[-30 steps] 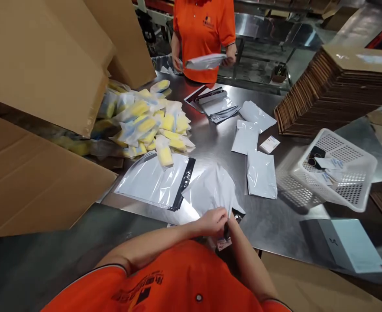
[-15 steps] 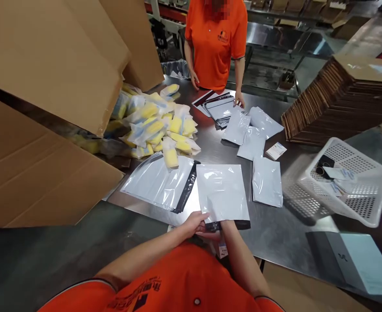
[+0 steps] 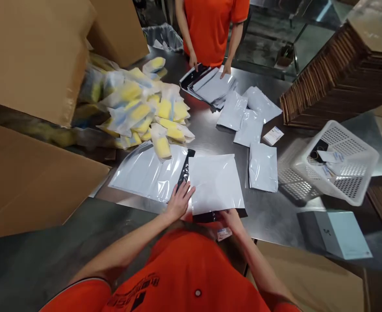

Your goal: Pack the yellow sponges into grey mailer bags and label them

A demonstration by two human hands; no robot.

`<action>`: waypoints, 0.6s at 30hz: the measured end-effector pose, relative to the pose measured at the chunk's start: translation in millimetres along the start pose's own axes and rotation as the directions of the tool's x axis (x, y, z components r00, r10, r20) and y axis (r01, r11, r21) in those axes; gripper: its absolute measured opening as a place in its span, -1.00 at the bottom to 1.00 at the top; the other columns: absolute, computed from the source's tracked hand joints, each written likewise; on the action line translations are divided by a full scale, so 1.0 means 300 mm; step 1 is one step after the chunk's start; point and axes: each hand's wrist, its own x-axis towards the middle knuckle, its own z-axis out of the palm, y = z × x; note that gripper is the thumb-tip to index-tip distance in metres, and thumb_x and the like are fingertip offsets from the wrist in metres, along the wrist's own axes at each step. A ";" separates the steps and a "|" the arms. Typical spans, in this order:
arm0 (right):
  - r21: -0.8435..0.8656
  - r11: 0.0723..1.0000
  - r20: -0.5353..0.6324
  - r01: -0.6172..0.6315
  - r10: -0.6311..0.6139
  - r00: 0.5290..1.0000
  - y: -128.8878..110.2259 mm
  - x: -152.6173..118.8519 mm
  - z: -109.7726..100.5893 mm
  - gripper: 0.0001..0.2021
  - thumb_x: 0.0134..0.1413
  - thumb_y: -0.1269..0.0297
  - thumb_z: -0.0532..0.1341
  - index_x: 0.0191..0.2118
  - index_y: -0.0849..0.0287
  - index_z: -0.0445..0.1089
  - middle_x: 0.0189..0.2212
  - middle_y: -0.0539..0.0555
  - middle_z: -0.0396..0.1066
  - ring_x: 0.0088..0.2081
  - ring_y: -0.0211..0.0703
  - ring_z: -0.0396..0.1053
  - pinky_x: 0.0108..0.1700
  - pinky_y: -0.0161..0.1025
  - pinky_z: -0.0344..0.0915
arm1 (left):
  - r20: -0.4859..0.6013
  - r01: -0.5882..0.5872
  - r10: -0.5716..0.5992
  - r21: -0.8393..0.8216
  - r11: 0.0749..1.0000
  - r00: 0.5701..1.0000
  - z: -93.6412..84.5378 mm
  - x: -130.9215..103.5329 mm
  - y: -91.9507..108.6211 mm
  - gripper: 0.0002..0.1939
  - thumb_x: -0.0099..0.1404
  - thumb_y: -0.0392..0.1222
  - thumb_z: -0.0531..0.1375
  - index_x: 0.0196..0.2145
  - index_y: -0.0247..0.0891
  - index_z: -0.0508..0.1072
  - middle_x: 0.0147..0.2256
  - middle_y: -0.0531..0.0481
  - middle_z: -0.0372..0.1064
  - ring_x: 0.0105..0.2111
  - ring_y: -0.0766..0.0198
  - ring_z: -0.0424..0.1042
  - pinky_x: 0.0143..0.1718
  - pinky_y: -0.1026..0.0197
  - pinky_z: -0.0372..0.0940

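Note:
A white plastic mailing bag [image 3: 215, 182] lies flat on the steel table in front of me, its dark flap toward my body. My left hand [image 3: 178, 201] has its fingers spread over the gap between this bag and a fanned stack of mailing bags [image 3: 152, 173]. Nothing is held in it. At the bag's near opening is my right hand [image 3: 231, 218]; the bag's edge covers its fingertips, so their grip cannot be made out. Wrapped yellow items [image 3: 135, 112] in clear sleeves are heaped beyond the stack, and one wrapped yellow item [image 3: 161, 147] rests on it.
Filled white mailing bags [image 3: 263, 167] lie to the right, near a small white card pack [image 3: 273, 135]. A white basket [image 3: 337, 164], a pale box [image 3: 343, 234] and stacked cardboard [image 3: 334, 82] stand farther right. Large cartons [image 3: 31, 182] crowd the left. Opposite, a co-worker's hands [image 3: 226, 69] handle bags.
My left hand has let go of the bag's near corner and moved left and away from me, fingers spreading. My right hand has come partly out of the bag. The co-worker has gathered the far bags together.

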 end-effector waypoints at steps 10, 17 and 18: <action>-0.234 0.971 -0.147 0.049 -0.085 0.985 -0.063 0.309 -0.358 -0.55 -0.03 0.01 0.24 -0.06 0.20 0.41 -0.40 0.04 0.45 -0.31 -0.10 0.38 -0.27 -0.19 0.32 | 0.371 -0.493 0.364 0.357 0.793 0.855 0.031 0.125 -0.053 -0.23 0.16 -0.50 0.14 0.30 -0.07 0.25 0.36 -0.13 0.06 0.38 -0.10 -0.04 0.34 -0.35 -0.28; -0.172 0.980 -0.050 0.098 -0.108 0.993 -0.019 0.299 -0.326 -0.64 -0.09 0.11 0.22 -0.14 0.17 0.37 -0.65 -0.18 0.13 -0.57 -0.28 0.10 -0.45 -0.28 0.09 | 0.364 -0.251 0.202 0.091 0.964 0.909 -0.018 0.092 -0.063 -0.45 0.29 -0.44 0.03 0.18 -0.11 0.43 0.26 -0.04 0.27 0.35 0.07 0.08 0.38 -0.19 -0.15; -0.124 0.987 -0.016 0.099 -0.102 0.995 -0.012 0.271 -0.339 -0.66 -0.07 0.08 0.21 -0.18 0.16 0.39 -0.63 -0.15 0.17 -0.56 -0.27 0.12 -0.45 -0.28 0.10 | 0.352 -0.153 0.146 -0.007 0.988 0.925 -0.030 0.096 -0.061 -0.51 0.32 -0.39 0.03 0.12 -0.12 0.48 0.22 -0.03 0.33 0.32 0.08 0.13 0.37 -0.15 -0.10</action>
